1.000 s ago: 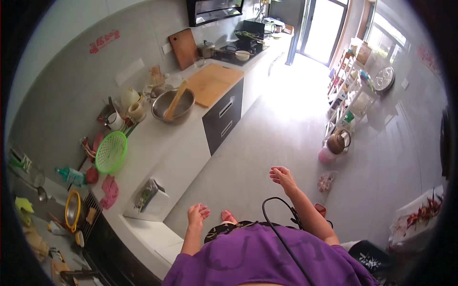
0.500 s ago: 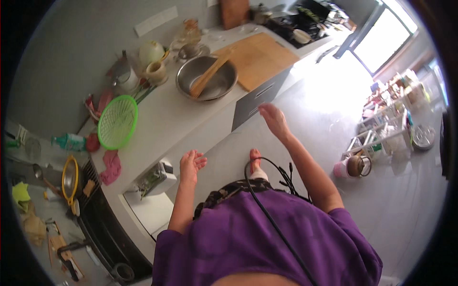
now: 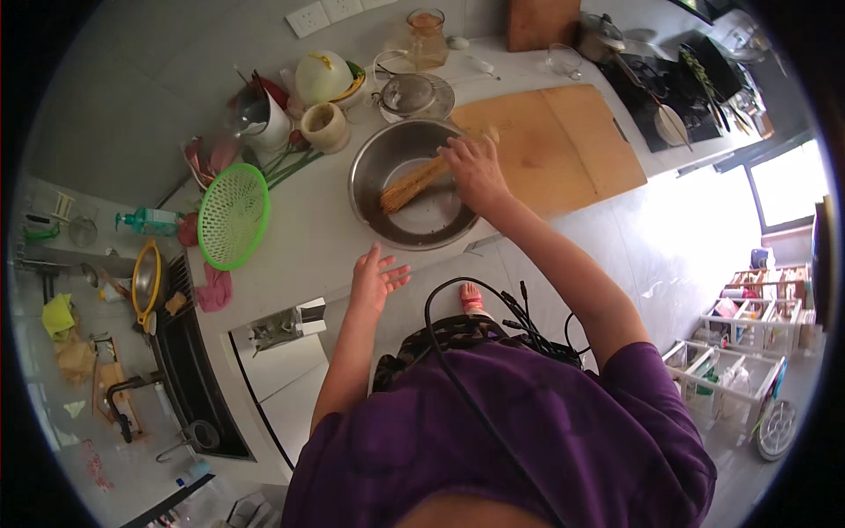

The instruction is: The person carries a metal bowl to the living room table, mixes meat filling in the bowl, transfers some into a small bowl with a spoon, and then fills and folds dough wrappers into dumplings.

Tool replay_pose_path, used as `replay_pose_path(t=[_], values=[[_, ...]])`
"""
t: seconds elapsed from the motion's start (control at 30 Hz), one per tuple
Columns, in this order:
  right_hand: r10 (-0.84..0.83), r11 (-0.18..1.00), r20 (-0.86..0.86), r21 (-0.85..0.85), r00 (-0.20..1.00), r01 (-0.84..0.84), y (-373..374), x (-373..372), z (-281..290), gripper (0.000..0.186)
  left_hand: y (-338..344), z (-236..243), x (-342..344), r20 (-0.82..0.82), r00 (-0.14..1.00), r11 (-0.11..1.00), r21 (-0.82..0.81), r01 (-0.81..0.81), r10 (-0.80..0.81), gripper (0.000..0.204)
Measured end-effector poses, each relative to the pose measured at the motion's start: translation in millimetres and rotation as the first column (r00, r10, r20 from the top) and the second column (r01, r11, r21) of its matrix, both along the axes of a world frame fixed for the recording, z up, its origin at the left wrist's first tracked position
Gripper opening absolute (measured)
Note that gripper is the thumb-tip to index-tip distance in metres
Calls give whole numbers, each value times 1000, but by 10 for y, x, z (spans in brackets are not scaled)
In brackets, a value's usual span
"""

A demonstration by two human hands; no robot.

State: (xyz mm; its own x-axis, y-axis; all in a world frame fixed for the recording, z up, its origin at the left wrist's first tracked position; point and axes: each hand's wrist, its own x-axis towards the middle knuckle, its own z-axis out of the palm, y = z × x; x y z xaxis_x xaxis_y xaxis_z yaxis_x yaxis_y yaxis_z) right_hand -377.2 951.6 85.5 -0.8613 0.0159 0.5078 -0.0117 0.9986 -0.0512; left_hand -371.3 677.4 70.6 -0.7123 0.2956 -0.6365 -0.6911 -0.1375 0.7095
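A straw-coloured bundle of thin strands (image 3: 412, 187) slants inside a steel bowl (image 3: 368, 207) on the counter. Its frayed end rests low in the bowl. My right hand (image 3: 475, 176) is closed round the upper part, over the bowl's right rim, with the top end poking out beyond my fingers. I cannot tell for certain whether the bundle is a brush. My left hand (image 3: 377, 280) hangs in front of the counter, just below the bowl, holding nothing, fingers apart.
Right of the bowl lies a wooden board (image 3: 554, 145), with a black stove (image 3: 656, 97) beyond. A green colander (image 3: 233, 216) stands at the left, before the dark sink (image 3: 198, 378). A stone mortar (image 3: 325, 128) and a glass jug (image 3: 427, 40) stand behind. Black cables (image 3: 493, 295) hang at my waist.
My right hand has come up over the bowl and taken hold of the straw-coloured bundle. My left hand stays low and open. The view has shifted with my head.
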Motion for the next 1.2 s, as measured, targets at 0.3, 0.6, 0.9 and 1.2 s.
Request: replay_pose_path(t=[0.3,0.6,0.9,1.2], values=[[128,991,120,-47,984,-123,673,-247,78,39,425,-393,-329,148,987,993,90,-71,57,47],[-312,776,360,-438,879,454,1653,461,-872,47,545,-369,-65,33,974,973,32,-227,226,36],[-485,721,531,-207,695,661,1332,448,-676,58,-495,-198,859,-64,813,815,72,-575,579,32],[-269,932,123,-218,955,291,50,831,-656,58,-1985,42,2516,-53,484,487,115,-866,873,34]])
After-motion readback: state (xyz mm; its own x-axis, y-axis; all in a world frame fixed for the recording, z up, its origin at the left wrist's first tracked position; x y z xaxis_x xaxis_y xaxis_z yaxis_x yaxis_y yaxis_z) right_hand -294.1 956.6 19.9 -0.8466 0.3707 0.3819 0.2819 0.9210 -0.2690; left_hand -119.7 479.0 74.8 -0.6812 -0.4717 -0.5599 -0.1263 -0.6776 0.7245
